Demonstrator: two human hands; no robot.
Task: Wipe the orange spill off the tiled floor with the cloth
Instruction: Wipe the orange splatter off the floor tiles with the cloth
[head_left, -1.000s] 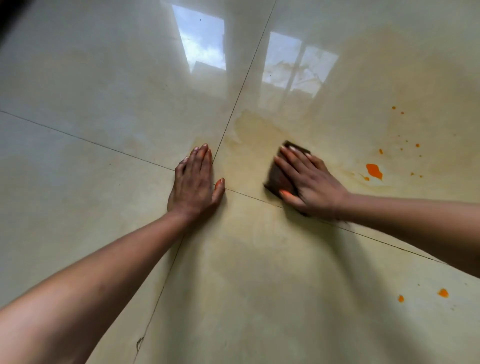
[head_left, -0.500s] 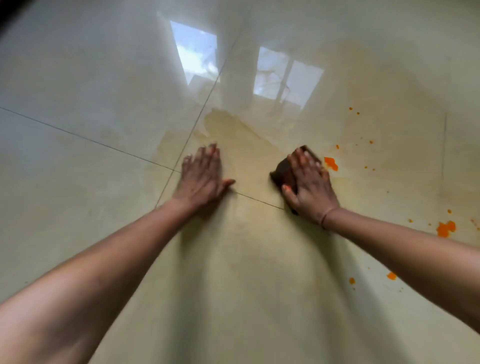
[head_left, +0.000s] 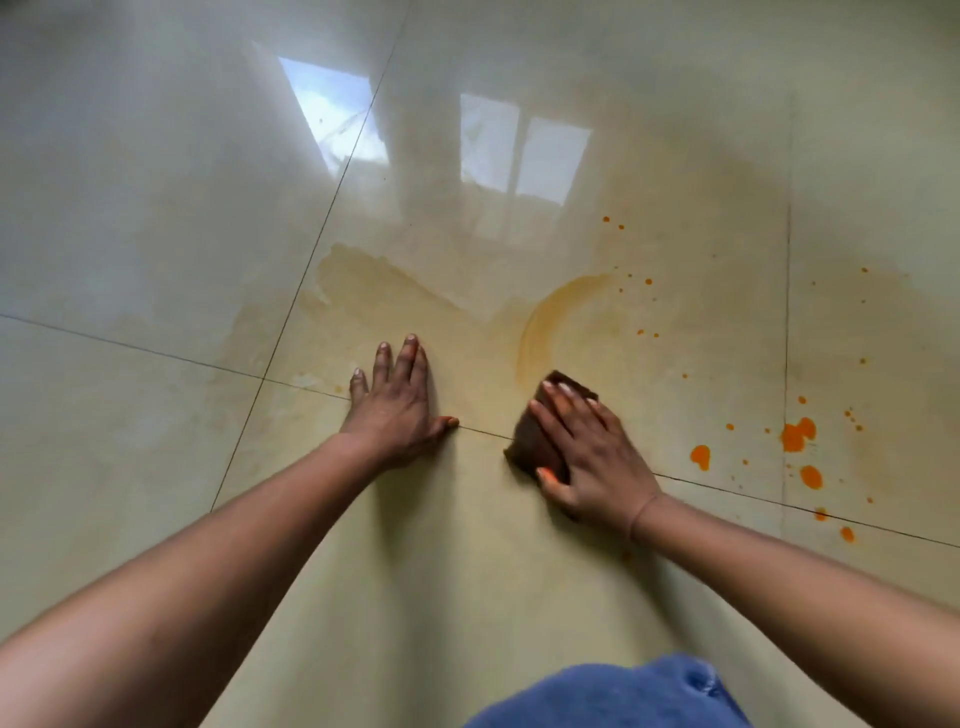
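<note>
My right hand (head_left: 589, 452) presses a dark brown cloth (head_left: 540, 436) flat onto the glossy cream tiled floor (head_left: 156, 218); most of the cloth is hidden under the fingers. A curved orange smear (head_left: 550, 317) arcs away just beyond the cloth. Bright orange blobs (head_left: 795, 436) and small droplets (head_left: 644, 283) lie to the right of the cloth. My left hand (head_left: 397, 405) rests flat on the floor to the left, fingers spread, holding nothing.
A pale yellowish wet film (head_left: 374, 291) spreads over the tiles ahead of both hands. Dark grout lines (head_left: 291, 322) cross the floor. Window reflections (head_left: 524, 150) glare on the far tiles. Blue fabric of my clothing (head_left: 613, 696) shows at the bottom edge.
My right hand has dragged the cloth back toward me, smearing the orange blob beside it into a curved streak. The view has shifted, bringing more orange spots in at the right.
</note>
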